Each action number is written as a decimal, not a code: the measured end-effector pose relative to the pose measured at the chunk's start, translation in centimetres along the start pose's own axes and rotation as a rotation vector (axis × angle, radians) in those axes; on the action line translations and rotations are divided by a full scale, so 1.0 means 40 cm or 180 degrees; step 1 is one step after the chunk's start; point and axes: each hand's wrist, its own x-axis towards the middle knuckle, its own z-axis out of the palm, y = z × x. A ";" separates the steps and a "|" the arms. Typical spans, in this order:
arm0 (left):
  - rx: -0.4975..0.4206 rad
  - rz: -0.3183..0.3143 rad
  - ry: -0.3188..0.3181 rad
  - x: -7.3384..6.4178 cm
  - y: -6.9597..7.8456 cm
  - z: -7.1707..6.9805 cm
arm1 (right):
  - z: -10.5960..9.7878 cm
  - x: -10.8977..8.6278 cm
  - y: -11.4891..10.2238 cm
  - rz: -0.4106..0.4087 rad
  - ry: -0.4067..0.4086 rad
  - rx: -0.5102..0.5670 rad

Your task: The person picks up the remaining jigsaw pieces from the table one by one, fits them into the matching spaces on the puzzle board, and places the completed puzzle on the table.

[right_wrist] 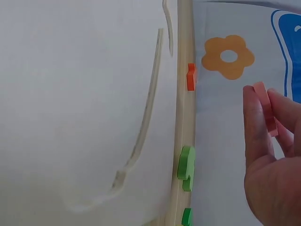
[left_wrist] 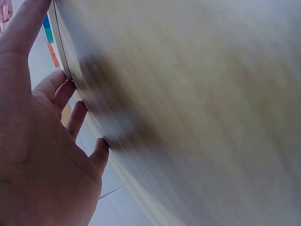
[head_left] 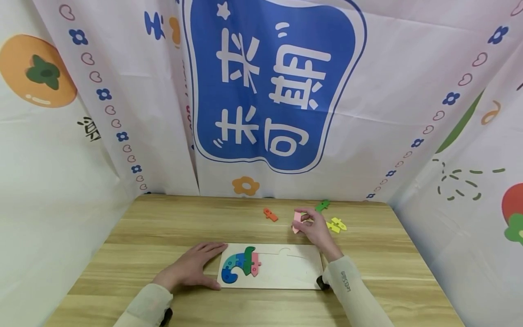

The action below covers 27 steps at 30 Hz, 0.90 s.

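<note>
A pale wooden puzzle board [head_left: 288,277] lies flat on the table. Blue, teal, dark green and pink puzzle pieces [head_left: 255,268] sit joined at its left end; the rest of its surface shows a shallow outline. My left hand [head_left: 191,265] touches the board's left end, thumb by the near corner and spread fingers by the far one. In the left wrist view those fingertips [left_wrist: 80,108] meet the table by the board's edge. Beyond the board, my right hand [head_left: 318,231] pinches a pink puzzle piece [right_wrist: 266,108] between thumb and fingers, raised in the right wrist view.
Loose pieces lie past the board: an orange piece [head_left: 270,215], a dark green piece [head_left: 323,205], yellow pieces [head_left: 338,225] and a light green piece [right_wrist: 186,162] partly hidden by the right hand in the head view. A printed cloth [head_left: 282,181] hangs behind the wooden table [head_left: 184,218].
</note>
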 end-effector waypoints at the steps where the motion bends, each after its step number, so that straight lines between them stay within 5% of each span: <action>1: -0.0002 -0.0001 -0.0002 0.000 0.000 0.000 | 0.001 -0.001 -0.001 -0.0004 0.0003 -0.0014; 14: 0.0018 0.0007 -0.0002 0.002 -0.002 0.005 | 0.008 -0.002 0.008 0.0227 -0.0007 0.0181; 27: 0.0003 -0.0032 -0.0018 0.003 -0.002 0.002 | 0.012 -0.006 -0.002 0.0031 -0.0209 0.0091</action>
